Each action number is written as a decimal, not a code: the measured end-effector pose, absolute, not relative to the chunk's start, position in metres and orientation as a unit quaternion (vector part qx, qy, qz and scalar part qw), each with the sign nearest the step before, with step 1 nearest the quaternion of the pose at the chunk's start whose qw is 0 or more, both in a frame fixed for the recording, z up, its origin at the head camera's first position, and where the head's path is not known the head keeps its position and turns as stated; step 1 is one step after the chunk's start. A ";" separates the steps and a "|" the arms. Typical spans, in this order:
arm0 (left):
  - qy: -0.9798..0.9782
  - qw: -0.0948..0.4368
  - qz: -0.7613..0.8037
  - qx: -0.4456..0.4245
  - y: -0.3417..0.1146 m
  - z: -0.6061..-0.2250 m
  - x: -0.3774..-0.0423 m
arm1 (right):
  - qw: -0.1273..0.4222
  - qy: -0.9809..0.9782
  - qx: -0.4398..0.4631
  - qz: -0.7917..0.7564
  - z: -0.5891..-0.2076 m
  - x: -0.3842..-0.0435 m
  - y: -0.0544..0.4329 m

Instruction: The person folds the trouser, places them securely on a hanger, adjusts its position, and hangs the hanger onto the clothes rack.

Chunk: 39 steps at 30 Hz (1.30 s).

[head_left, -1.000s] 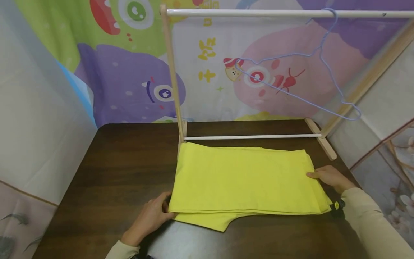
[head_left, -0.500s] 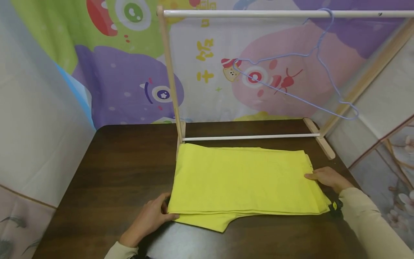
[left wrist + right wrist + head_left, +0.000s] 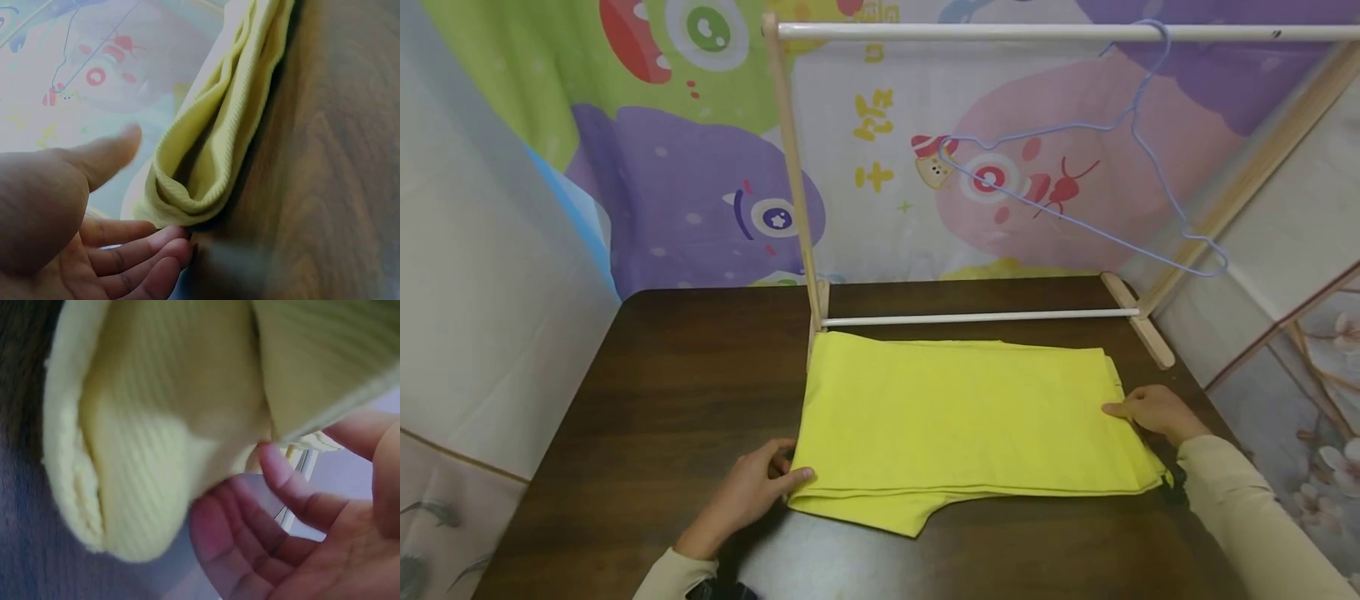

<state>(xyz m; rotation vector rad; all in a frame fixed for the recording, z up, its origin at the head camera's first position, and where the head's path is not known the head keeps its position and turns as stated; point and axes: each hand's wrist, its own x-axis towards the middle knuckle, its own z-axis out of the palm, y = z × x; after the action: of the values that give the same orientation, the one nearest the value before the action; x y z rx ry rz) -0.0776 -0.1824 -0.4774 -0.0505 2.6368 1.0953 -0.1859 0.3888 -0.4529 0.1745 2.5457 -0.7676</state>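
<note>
A yellow garment point(image 3: 955, 417), folded into a wide rectangle, lies on the dark wooden table in the head view. A sleeve-like flap point(image 3: 880, 514) sticks out from under its near left edge. At the near left corner is my left hand point(image 3: 741, 492), its thumb raised apart from the fingers. In the left wrist view the fingertips point(image 3: 175, 247) touch the rounded fold point(image 3: 194, 200), and the thumb stands off the cloth. My right hand point(image 3: 1161, 414) pinches the right edge, thumb on top. The right wrist view shows its index finger point(image 3: 281, 469) at the upper layers' edge.
Behind the garment stands a wooden rack point(image 3: 797, 183) with white bars point(image 3: 977, 317). A light blue wire hanger point(image 3: 1067, 212) hangs from its top bar. A cartoon-printed curtain point(image 3: 700, 192) covers the back, and pale panels point(image 3: 475, 275) flank the table point(image 3: 685, 383).
My left thumb has lifted from the garment's near left corner and shifted slightly up. My right hand keeps its hold with barely any movement. The head view has drifted a little.
</note>
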 end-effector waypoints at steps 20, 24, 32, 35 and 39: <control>0.881 0.113 0.456 -0.054 -0.171 -0.479 -0.121 | 0.257 0.904 0.089 -0.329 -0.457 -0.191 0.391; 0.861 0.135 0.487 -0.061 -0.168 -0.477 -0.127 | 0.266 0.898 0.087 -0.340 -0.457 -0.192 0.391; 0.845 0.164 0.505 -0.067 -0.166 -0.473 -0.129 | 0.284 0.890 0.079 -0.347 -0.456 -0.193 0.390; 0.837 0.177 0.514 -0.069 -0.166 -0.475 -0.128 | 0.282 0.880 0.082 -0.374 -0.457 -0.190 0.388; 0.829 0.182 0.524 -0.074 -0.168 -0.478 -0.127 | 0.275 0.869 0.076 -0.404 -0.458 -0.187 0.385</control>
<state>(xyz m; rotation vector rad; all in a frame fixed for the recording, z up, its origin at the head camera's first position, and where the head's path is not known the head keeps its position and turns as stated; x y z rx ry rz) -0.1275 -0.1678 -0.4782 -0.2080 2.3384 1.4795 -0.1875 0.3851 -0.4580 0.2037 2.3359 -1.0860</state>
